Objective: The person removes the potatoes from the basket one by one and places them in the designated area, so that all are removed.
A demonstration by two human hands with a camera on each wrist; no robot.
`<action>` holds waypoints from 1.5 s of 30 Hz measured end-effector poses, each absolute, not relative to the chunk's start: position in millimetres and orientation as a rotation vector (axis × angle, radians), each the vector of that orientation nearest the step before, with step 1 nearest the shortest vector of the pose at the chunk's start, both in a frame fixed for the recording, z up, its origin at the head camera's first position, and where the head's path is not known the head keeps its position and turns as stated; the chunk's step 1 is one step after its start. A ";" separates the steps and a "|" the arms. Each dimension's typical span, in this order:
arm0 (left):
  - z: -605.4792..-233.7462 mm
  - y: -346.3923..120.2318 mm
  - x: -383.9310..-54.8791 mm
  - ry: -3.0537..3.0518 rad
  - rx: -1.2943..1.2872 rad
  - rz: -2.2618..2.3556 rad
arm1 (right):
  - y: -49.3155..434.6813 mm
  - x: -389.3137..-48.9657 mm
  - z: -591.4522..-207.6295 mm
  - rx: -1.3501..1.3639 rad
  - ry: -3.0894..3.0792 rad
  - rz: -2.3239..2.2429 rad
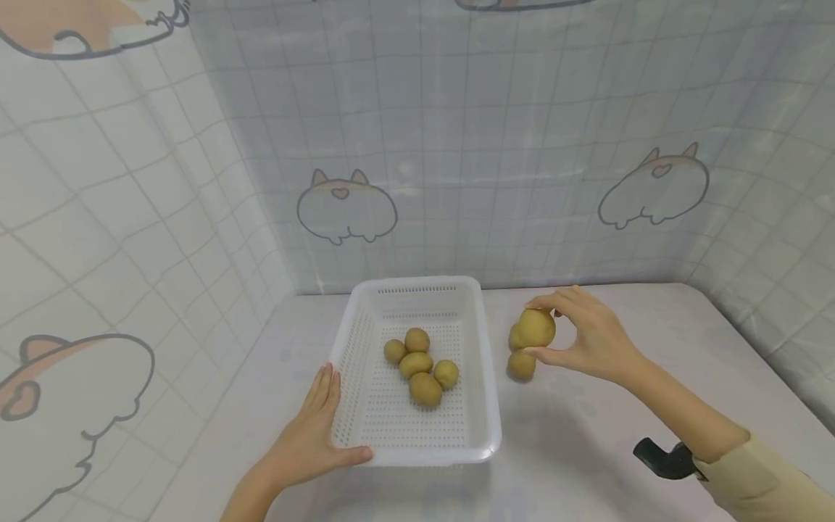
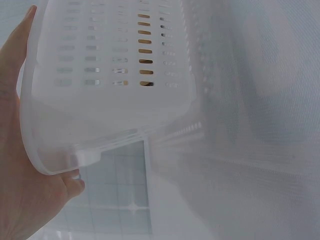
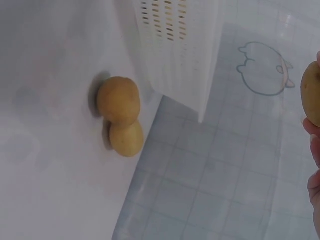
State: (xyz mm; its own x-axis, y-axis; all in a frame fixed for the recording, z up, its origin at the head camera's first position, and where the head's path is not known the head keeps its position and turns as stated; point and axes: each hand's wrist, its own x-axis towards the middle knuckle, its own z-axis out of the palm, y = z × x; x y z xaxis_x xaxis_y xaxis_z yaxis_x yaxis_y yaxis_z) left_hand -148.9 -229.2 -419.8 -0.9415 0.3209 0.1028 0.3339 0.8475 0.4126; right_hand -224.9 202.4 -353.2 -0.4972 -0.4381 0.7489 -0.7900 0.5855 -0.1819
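Note:
My right hand pinches a yellowish-brown potato between thumb and fingers, above the table right of a white plastic basket. Below it, one potato lies on the table and another, partly covered in the head view, lies just behind it; the right wrist view shows both potatoes side by side. With fingers straight along the outer left side and thumb at the front rim, my left hand rests on the basket's near left corner. Inside the basket, several potatoes sit clustered on the perforated bottom.
The pale tabletop ends at a tile-patterned curtain with cartoon animals, which also runs along both sides. A dark strap-like piece sticks out by the right sleeve.

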 end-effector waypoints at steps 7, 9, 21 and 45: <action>-419.0 -229.0 -148.3 -2.996 -0.536 -0.694 | 209.8 -223.0 -357.6 0.973 -2.144 0.667; -419.3 -229.1 -148.4 -2.997 -0.537 -0.695 | 211.8 -222.6 -360.9 0.966 -2.157 0.654; -422.3 -230.3 -148.3 -3.009 -0.523 -0.703 | 217.2 -220.0 -395.6 0.921 -2.238 0.637; -421.3 -229.7 -150.1 -2.992 -0.533 -0.669 | 214.6 -224.9 -449.2 0.911 -2.424 0.487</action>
